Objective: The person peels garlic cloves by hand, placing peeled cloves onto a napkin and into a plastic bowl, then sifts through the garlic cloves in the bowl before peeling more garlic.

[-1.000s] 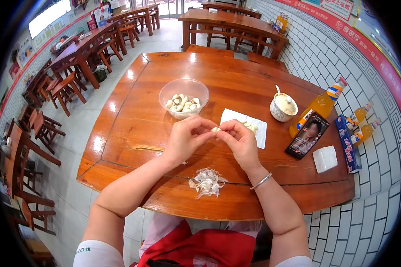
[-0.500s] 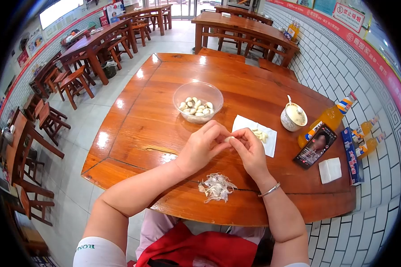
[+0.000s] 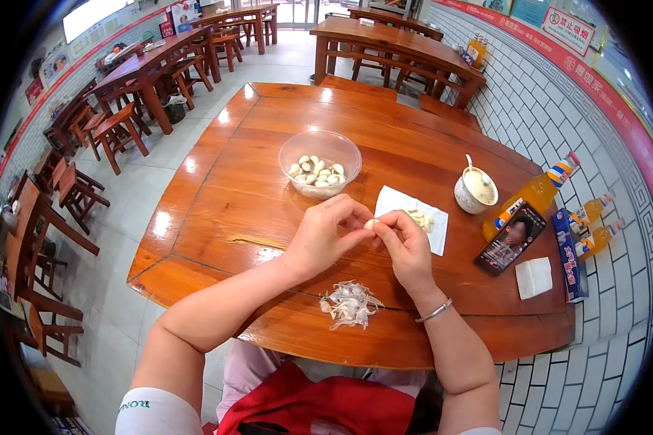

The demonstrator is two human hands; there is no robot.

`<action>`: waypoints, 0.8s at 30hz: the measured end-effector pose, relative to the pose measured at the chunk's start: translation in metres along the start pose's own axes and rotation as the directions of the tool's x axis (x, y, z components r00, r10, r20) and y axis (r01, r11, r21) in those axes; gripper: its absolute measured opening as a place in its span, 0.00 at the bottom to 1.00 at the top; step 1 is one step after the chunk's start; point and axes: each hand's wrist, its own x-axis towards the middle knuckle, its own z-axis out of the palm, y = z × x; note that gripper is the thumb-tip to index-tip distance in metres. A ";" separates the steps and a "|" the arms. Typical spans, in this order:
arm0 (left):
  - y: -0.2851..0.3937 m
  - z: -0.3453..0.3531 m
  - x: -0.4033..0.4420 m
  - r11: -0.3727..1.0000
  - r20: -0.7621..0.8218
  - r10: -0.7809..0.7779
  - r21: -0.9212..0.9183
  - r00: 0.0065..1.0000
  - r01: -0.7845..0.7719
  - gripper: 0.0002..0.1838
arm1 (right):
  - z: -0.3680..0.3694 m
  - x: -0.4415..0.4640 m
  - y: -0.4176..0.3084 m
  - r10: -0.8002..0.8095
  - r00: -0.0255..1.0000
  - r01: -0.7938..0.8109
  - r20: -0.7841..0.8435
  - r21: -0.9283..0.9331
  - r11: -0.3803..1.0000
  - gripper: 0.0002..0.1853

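Note:
Between the fingertips of my left hand (image 3: pixel 331 235) and my right hand (image 3: pixel 406 250) is a small pale garlic clove (image 3: pixel 371 224); both hands pinch it. Beyond my left hand stands a clear plastic bowl (image 3: pixel 320 142) with several cloves (image 3: pixel 313 171) inside. A white napkin (image 3: pixel 437 241) lies just beyond my right hand, with several peeled cloves (image 3: pixel 422 220) on it. Nearer to me, a loose pile of papery garlic skins (image 3: pixel 350 304) rests on the wooden table (image 3: pixel 232 210).
At the right are a lidded patterned jar (image 3: pixel 476 191) with a spoon, an orange drink bottle (image 3: pixel 537 192), a phone (image 3: pixel 511 238) leaning on it, a stack of napkins (image 3: pixel 534 278) and a blue box (image 3: pixel 569 254). Other tables and stools stand behind and left.
The view has shifted, so the table and its objects appear further right than at first. Both hands still hold the clove, with the fingers slightly repositioned.

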 end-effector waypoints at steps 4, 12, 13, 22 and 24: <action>0.001 -0.002 0.001 0.999 0.010 -0.033 0.028 0.999 0.033 0.10 | 0.000 0.000 -0.001 -0.005 1.000 0.005 0.004 0.002 1.000 0.07; -0.002 -0.005 0.003 0.988 0.087 -0.152 -0.024 0.985 0.154 0.09 | -0.003 0.001 0.001 0.005 0.999 -0.005 0.032 -0.008 1.000 0.07; -0.002 -0.006 0.003 0.988 0.087 -0.151 -0.024 0.985 0.154 0.09 | -0.003 0.001 0.001 0.007 0.999 -0.007 0.033 -0.004 1.000 0.07; -0.004 -0.010 0.006 0.972 0.146 -0.219 -0.058 0.965 0.229 0.09 | -0.003 0.003 0.000 0.052 0.997 -0.054 0.053 0.034 0.998 0.08; -0.008 -0.010 0.005 0.966 0.172 -0.232 -0.078 0.957 0.248 0.09 | -0.003 0.002 0.001 0.065 0.997 -0.067 0.051 0.034 0.997 0.08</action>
